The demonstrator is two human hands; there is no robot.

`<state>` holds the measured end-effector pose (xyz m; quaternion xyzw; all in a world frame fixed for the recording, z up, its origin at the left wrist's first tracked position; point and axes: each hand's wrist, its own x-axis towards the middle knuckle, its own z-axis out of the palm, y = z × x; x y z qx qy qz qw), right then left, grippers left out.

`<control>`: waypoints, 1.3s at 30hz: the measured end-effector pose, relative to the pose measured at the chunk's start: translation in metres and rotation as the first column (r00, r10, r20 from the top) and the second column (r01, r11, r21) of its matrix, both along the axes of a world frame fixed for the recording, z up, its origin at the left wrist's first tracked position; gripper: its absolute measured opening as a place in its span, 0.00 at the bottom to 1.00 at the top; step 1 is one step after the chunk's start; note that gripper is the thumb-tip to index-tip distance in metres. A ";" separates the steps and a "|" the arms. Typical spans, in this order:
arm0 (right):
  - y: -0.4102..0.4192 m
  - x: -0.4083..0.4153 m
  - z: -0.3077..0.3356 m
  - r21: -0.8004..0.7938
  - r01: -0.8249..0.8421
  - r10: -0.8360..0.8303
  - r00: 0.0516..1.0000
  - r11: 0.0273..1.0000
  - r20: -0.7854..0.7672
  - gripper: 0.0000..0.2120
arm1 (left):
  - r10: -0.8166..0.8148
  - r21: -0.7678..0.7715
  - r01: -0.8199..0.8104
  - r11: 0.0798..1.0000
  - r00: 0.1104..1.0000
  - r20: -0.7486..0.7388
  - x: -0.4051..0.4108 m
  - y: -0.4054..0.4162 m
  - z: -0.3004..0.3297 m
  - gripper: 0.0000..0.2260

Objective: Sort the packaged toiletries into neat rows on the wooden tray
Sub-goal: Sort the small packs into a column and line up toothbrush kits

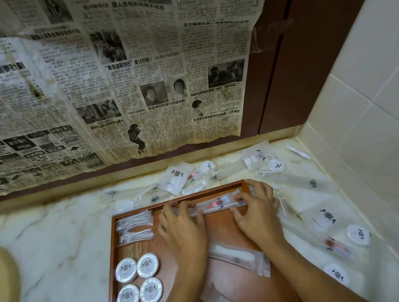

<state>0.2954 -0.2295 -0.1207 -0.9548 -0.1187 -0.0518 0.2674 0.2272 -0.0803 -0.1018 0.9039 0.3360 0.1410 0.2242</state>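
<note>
A wooden tray (112, 270) sits on a pale marble counter (55, 239), and inside it four round foil-wrapped soaps (138, 281) stand in a two-by-two block at the near left corner. Above them, at the tray's far left, lies a stack of packaged floss picks (135, 227); their number cannot be counted through the overlapping wrappers. One long clear toothbrush packet (214, 204) with a red and black emblem lies across the far end of the tray, just inside its far rim. The left hand (184, 231) has its fingertips curled onto the packet's left end, and the right hand (256, 208) pinches its right end with curled fingers, so the packet spans between both hands. A second long packet (239, 257) with a white item inside lies tilted in the tray's middle, partly under the forearms. Outside the tray, at least four more round soaps show on the counter: two (277, 166) near the back wall and two (358, 234) to the right. Several flat white sachets (176, 177) and clear packets lie scattered there too. Newspaper (111, 74) hangs over the wall behind.
</note>
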 end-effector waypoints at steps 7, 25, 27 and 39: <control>0.002 -0.001 0.004 0.024 0.047 -0.047 0.999 0.999 -0.021 0.08 | -0.121 0.056 0.122 0.991 0.992 -0.023 -0.021 0.048 0.003 0.12; 0.003 -0.002 0.007 0.022 0.093 -0.092 0.995 0.995 -0.035 0.14 | -0.241 -0.013 0.241 0.971 0.970 -0.021 -0.025 0.061 0.000 0.11; 0.004 -0.001 0.006 0.004 0.109 -0.109 0.993 0.994 -0.040 0.15 | -0.244 -0.013 0.244 0.970 0.969 -0.030 -0.025 0.061 0.002 0.11; 0.001 -0.001 0.006 0.098 0.110 -0.109 0.994 0.989 -0.018 0.17 | -0.256 -0.067 0.256 0.964 0.967 0.001 -0.032 0.058 0.012 0.14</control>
